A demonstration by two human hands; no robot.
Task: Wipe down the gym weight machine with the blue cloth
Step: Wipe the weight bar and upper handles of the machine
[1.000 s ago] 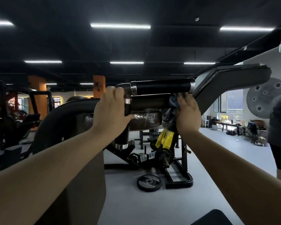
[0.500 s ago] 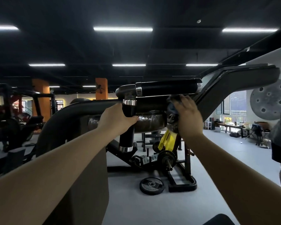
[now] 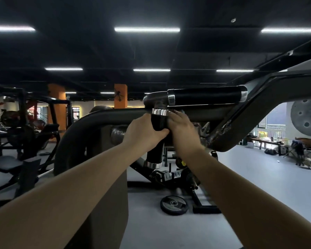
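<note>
**Both hands close in on the upright grip**

Moving in from farther out along the bar, the right hand [image 3: 182, 128] now sits against the right side of the black rubber-sleeved vertical handle with chrome collars [image 3: 157, 133], and the left hand [image 3: 142, 131] has slid down from the horizontal frame to wrap that same handle from the other side, thumb curled across its front. The right hand's fingers curve toward the handle, but whether they pinch anything cannot be told: the blue cloth is hidden here, at most a dark scrap at the fingertips just under the upper chrome collar [image 3: 159, 111].

Judging by the pose, the step in hand is wiping this upright grip. To do it well, the left hand should steady the handle while the right folds the cloth around the sleeve and draws it down toward the lower collar, turning the wrist to reach the far side, then lifts off before the next pass.

The dark steel gym weight machine [image 3: 258, 105] spreads around both hands: a black horizontal grip [image 3: 206, 96] lies just above them, a thick bent tube runs behind the knuckles and sweeps up to the right, its lower bend scuffed and worn. Below the right forearm a black weight plate [image 3: 174, 205] lies flat on the grey floor.
</note>
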